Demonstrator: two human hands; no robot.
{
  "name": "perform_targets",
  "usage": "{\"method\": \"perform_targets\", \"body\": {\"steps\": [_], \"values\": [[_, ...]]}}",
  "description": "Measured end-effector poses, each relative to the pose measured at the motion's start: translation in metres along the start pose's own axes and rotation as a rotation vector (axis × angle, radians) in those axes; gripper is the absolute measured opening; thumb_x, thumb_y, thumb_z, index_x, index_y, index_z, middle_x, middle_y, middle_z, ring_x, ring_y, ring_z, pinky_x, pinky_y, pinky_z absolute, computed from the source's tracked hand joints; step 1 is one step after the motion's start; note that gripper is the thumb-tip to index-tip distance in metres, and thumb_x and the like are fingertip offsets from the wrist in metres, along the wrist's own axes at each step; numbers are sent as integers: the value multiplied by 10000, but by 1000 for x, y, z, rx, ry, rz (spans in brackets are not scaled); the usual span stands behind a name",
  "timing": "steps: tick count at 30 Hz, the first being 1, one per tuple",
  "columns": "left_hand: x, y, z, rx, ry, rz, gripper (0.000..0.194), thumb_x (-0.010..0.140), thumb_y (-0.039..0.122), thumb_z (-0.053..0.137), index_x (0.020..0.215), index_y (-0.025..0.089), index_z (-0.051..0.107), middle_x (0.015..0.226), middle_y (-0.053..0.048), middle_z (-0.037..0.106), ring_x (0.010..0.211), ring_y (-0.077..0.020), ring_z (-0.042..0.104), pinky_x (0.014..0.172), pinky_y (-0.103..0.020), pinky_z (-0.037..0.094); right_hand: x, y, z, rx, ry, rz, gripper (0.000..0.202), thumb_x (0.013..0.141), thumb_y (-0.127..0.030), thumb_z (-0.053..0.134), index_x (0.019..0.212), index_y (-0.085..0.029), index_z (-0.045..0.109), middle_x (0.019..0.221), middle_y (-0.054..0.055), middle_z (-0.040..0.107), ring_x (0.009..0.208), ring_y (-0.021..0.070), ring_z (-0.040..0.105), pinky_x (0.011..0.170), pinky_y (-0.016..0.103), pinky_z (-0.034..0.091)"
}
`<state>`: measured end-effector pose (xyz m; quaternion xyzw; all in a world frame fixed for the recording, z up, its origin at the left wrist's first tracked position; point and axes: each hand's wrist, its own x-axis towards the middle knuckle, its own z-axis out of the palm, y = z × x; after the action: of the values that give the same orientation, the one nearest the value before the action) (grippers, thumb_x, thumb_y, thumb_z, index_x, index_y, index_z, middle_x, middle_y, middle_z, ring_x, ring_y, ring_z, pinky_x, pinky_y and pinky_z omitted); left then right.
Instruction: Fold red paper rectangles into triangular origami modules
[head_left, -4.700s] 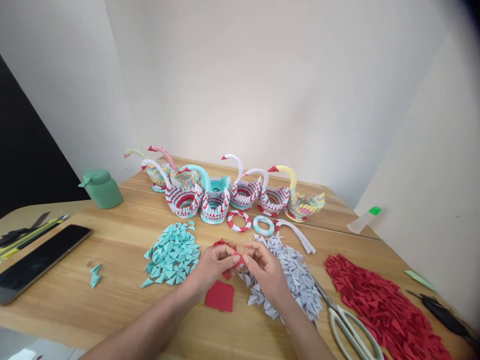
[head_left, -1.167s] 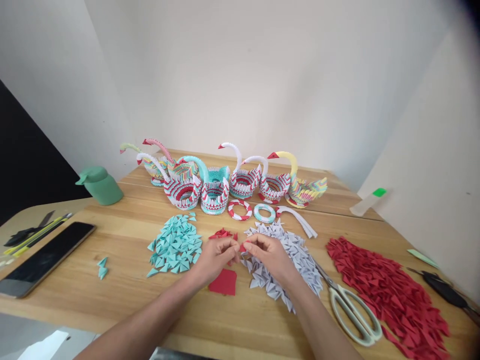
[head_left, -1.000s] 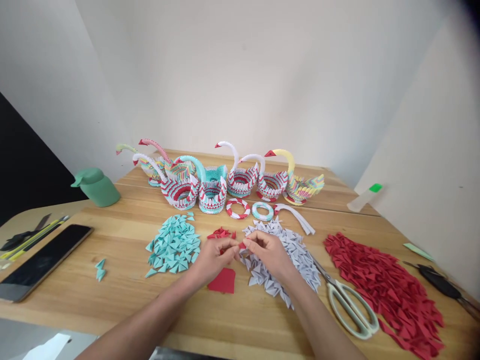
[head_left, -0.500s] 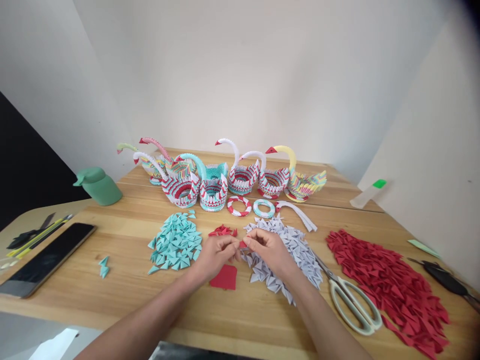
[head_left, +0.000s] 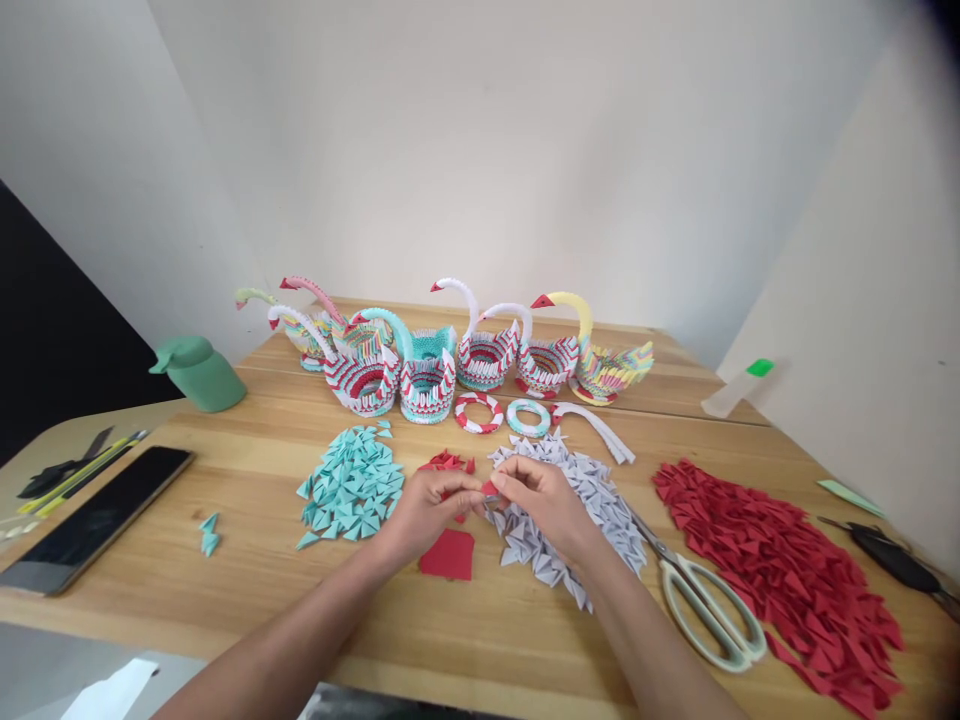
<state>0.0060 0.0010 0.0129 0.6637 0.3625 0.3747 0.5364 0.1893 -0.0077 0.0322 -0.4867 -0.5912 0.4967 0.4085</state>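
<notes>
Between my fingertips is a small piece of folded red paper (head_left: 490,489). My right hand (head_left: 541,500) pinches it from the right. My left hand (head_left: 431,510) is closed at its left edge, thumb and forefinger together; much of the paper is hidden by the fingers. Just below my left hand lie flat red paper pieces (head_left: 448,556). Behind that hand is a small heap of red folded pieces (head_left: 448,462). A pile of pale lilac paper triangles (head_left: 577,480) spreads under and around my right hand. Turquoise triangles (head_left: 352,485) are heaped to the left.
Several paper swans (head_left: 427,375) stand at the back, with a red-white ring (head_left: 478,412), a turquoise-white ring (head_left: 528,417) and a loose swan neck (head_left: 596,425) before them. Scissors (head_left: 709,610) and a large red pile (head_left: 780,570) lie right. A phone (head_left: 94,515) and green jug (head_left: 199,374) are left.
My left fingers have straightened slightly and stay at the red paper. My right hand keeps its pinch with hardly any movement. Everything else on the table looks the same.
</notes>
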Motion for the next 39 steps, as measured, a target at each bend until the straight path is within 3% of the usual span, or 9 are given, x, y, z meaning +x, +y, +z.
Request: {"method": "perform_targets", "body": {"steps": [14,22,25,28,31,34,39], "values": [[0,-1,3,66,45,-6,207,814,293,620,713,135,708,615,-14,646,562,-115,524,574,-216,411,0,8,3,-49,-33,-29,224,826,-367,587,704,-179,578,638,-25,546,590,120,498,563,235,381],[0,0,5,160,81,62,247,835,251,592,621,137,640,574,-3,621,551,-116,533,557,-212,399,-1,4,3,-171,-24,-61,243,847,-351,553,682,-176,583,610,-33,526,563,110,465,534,223,343],[0,-3,4,363,149,211,202,856,295,613,726,152,672,654,-22,675,617,-146,583,604,-243,420,-2,1,0,-177,14,-26,276,843,-369,551,642,-179,553,560,-36,518,536,113,467,524,224,345],[-1,-4,3,668,293,508,148,852,294,639,784,166,666,733,-41,698,689,-167,592,663,-282,408,-2,0,-1,-95,41,25,286,831,-384,564,630,-183,537,516,-42,518,511,112,468,524,224,360],[-2,-5,2,820,298,722,114,890,200,580,800,175,644,749,-36,692,690,-152,570,681,-294,398,-3,2,0,-5,21,41,298,819,-404,589,627,-181,545,514,-40,528,506,110,476,526,223,376],[-2,-7,1,852,264,801,110,891,143,555,834,186,638,808,-36,697,741,-148,572,722,-300,404,-3,3,2,52,-12,39,332,812,-425,611,599,-182,530,521,-36,531,499,105,479,511,220,386],[-2,-7,1,845,239,806,132,901,131,529,847,192,634,845,-44,691,790,-154,576,737,-301,405,-3,4,3,73,-44,48,364,803,-448,624,575,-190,508,509,-37,519,483,105,472,482,218,388]]}}
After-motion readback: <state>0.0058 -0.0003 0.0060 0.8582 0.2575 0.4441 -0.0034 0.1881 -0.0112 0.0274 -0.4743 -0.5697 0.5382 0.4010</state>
